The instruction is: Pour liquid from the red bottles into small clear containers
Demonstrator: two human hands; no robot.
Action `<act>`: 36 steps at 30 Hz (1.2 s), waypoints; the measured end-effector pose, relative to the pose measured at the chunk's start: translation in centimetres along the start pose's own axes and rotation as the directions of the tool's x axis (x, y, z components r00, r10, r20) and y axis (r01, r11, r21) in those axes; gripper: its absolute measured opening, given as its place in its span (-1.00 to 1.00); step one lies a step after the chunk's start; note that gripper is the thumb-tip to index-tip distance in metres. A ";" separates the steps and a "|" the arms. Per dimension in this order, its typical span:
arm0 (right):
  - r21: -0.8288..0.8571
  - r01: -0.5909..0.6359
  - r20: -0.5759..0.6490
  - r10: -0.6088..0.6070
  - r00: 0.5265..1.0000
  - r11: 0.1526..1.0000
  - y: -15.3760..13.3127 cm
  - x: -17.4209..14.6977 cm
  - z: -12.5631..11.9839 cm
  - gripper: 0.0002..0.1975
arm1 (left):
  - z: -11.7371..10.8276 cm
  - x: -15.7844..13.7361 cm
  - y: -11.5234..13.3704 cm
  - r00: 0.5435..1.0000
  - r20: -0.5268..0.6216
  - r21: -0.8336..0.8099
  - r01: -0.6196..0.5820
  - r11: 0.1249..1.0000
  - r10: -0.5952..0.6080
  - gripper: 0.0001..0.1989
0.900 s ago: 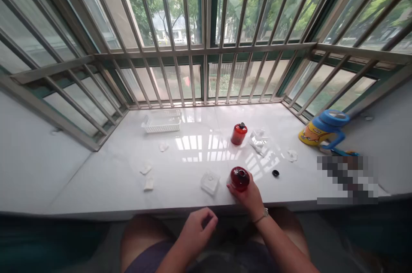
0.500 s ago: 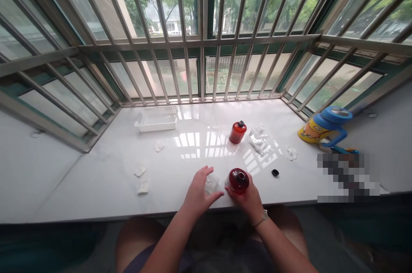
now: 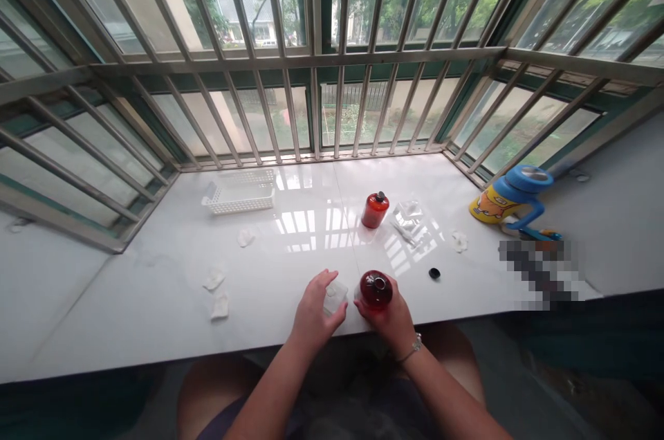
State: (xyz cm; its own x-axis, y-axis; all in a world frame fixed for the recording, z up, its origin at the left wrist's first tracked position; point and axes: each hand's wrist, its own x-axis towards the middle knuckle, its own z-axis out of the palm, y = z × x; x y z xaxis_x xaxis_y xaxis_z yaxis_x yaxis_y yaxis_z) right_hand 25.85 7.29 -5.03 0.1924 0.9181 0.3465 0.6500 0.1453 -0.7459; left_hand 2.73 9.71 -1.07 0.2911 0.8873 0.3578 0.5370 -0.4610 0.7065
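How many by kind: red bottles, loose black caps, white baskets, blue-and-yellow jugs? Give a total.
Red bottles: 2 (one in the right hand)
Loose black cap: 1
White basket: 1
Blue-and-yellow jug: 1
Total: 5
The pixelated patch at the right can't be counted.

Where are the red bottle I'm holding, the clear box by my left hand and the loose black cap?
Held red bottle [image 3: 373, 293]: head view, on its rounded top.
Clear box [image 3: 337, 294]: head view, on its uncovered upper face.
Loose black cap [image 3: 434, 274]: head view, on its middle.
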 end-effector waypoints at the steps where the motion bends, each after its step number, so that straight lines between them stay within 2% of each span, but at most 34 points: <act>1: 0.002 -0.001 0.001 0.001 1.000 1.000 0.0 0.0 0.0 -0.19 | 0.1 0.0 0.0 1.000 0.001 0.001 0.000 1.000 0.000 -0.34; 5: 0.005 -0.001 0.001 0.001 1.000 1.000 -0.2 0.0 -0.1 -0.21 | -0.3 0.1 -0.1 1.000 0.028 -0.032 0.011 0.999 -0.010 -0.32; 10: 0.007 0.001 -0.003 -0.001 1.000 1.000 -0.3 0.1 -0.1 -0.21 | -2.0 0.2 -0.2 0.984 0.176 -0.076 0.025 0.997 -0.011 -0.19; 12: 0.009 -0.003 -0.002 0.003 1.000 1.000 -0.3 0.1 -0.1 -0.22 | -2.3 -0.1 -0.5 0.980 0.200 -0.067 0.028 0.997 -0.014 -0.17; 17: 0.025 -0.041 0.017 0.040 0.999 0.999 -0.3 0.1 -0.2 -0.21 | -1.6 -2.2 -1.1 0.983 0.108 -0.050 0.155 0.987 -0.149 -0.20; 20: 0.041 -0.061 0.031 0.059 0.998 0.997 -0.3 0.1 -0.4 -0.19 | -1.6 -3.1 -0.7 0.955 0.055 -0.058 0.294 0.954 -0.291 -0.24; 22: 0.055 -0.065 0.048 0.062 0.997 0.996 -0.3 0.1 -0.5 -0.18 | -2.2 -3.2 0.0 0.936 0.063 -0.079 0.351 0.933 -0.347 -0.25; 27: 0.090 -0.069 0.096 0.060 0.994 0.994 -0.5 0.6 -1.1 -0.19 | -4.7 -2.6 1.9 0.943 0.102 -0.162 0.330 0.930 -0.317 -0.27; 30: 0.078 -0.023 0.114 0.014 0.993 0.997 -1.3 0.8 -1.6 -0.23 | -5.7 -2.4 2.7 0.932 0.072 -0.242 0.361 0.901 -0.354 -0.31; 33: 0.052 0.097 0.118 -0.103 0.988 0.994 -2.4 0.9 -2.3 -0.29 | -6.4 -2.4 3.4 0.922 0.054 -0.263 0.384 0.885 -0.384 -0.29; 36: 0.033 0.194 0.111 -0.196 0.974 0.981 -3.9 0.9 -3.2 -0.30 | -7.0 -2.7 3.8 0.951 0.029 -0.237 0.305 0.923 -0.307 -0.30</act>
State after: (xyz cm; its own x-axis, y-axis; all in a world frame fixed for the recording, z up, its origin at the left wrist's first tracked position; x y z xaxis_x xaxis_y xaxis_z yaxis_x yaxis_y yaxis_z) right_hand 25.83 6.31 0.03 -0.0219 0.9070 0.4206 0.6505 0.3324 -0.6829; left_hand -1.54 5.71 4.89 0.1356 0.9851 0.1058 0.3967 -0.1519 0.9053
